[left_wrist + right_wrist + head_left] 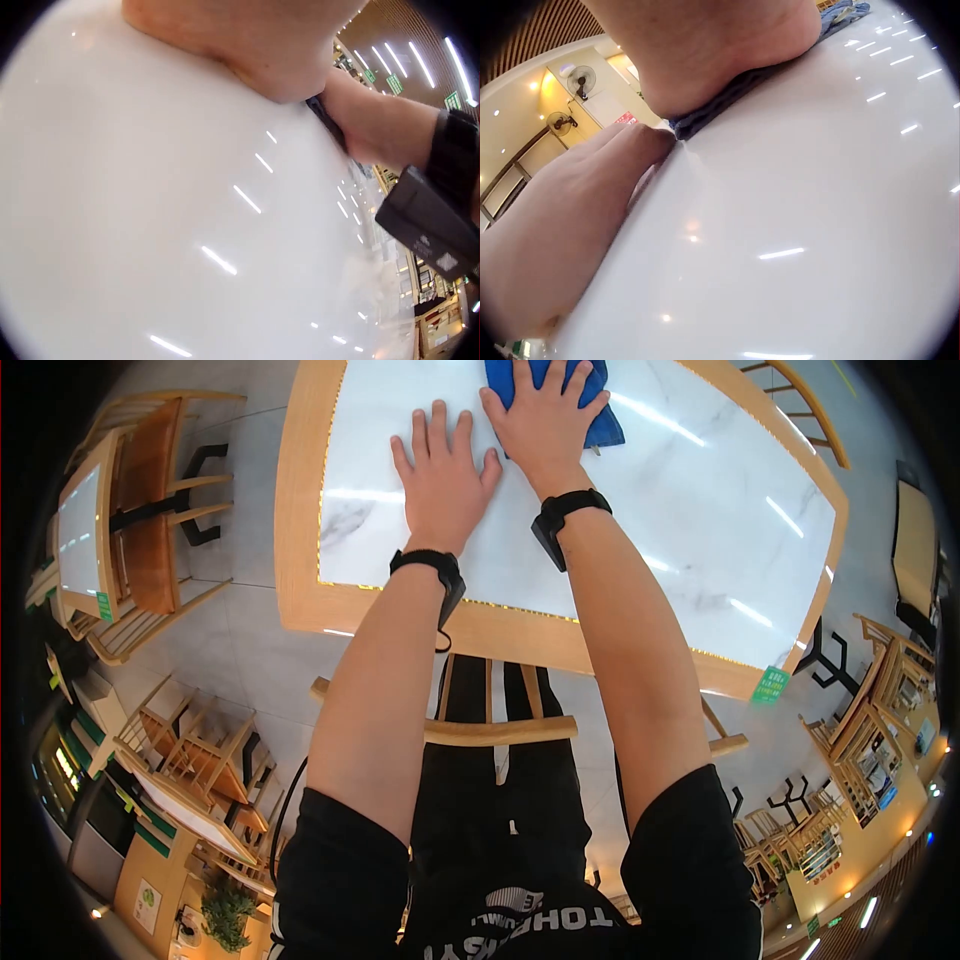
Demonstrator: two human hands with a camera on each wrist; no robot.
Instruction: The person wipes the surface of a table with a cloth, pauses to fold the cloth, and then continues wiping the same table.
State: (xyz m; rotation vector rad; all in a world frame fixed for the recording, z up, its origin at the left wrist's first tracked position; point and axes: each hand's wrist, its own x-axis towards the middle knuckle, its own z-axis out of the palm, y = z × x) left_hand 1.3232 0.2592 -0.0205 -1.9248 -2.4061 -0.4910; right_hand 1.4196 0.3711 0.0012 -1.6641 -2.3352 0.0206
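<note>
A blue cloth (607,428) lies on the white marble-look tabletop (370,575), near the top of the head view. My right hand (545,420) presses on it with fingers spread and straight. In the right wrist view the folded cloth (727,97) shows beneath the heel of that hand. To the left, my left hand (440,485) rests palm down on the bare tabletop, fingers apart and holding nothing. Its thumb is close to the right hand's thumb. In the left wrist view the left hand (247,37) lies against the glossy surface.
A wooden rim (300,510) with a gold edge line borders the table, and a green sticker (770,685) marks its near right corner. A wooden chair (500,732) stands at the near side, in front of the body. Other tables and chairs (150,530) stand around.
</note>
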